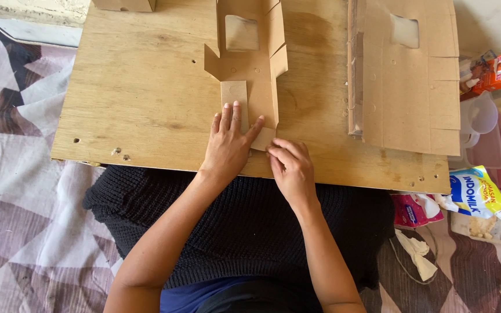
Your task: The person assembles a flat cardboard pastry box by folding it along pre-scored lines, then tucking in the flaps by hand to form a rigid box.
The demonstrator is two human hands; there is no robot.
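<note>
A flat brown cardboard box blank [249,58] with a square window lies on a plywood board [140,87] across my lap. My left hand [229,141] presses flat on its near end, fingers spread over a folded panel. My right hand [290,167] pinches the small corner flap [264,139] at the blank's near right edge. Both hands touch the same piece.
A stack of more flat cardboard blanks [407,81] lies on the board's right side. Another cardboard piece [124,4] sits at the far edge. Clear plastic containers [485,133], snack packets [493,72] and a pouch [475,194] crowd the floor at right. A patterned mat [13,145] covers the left.
</note>
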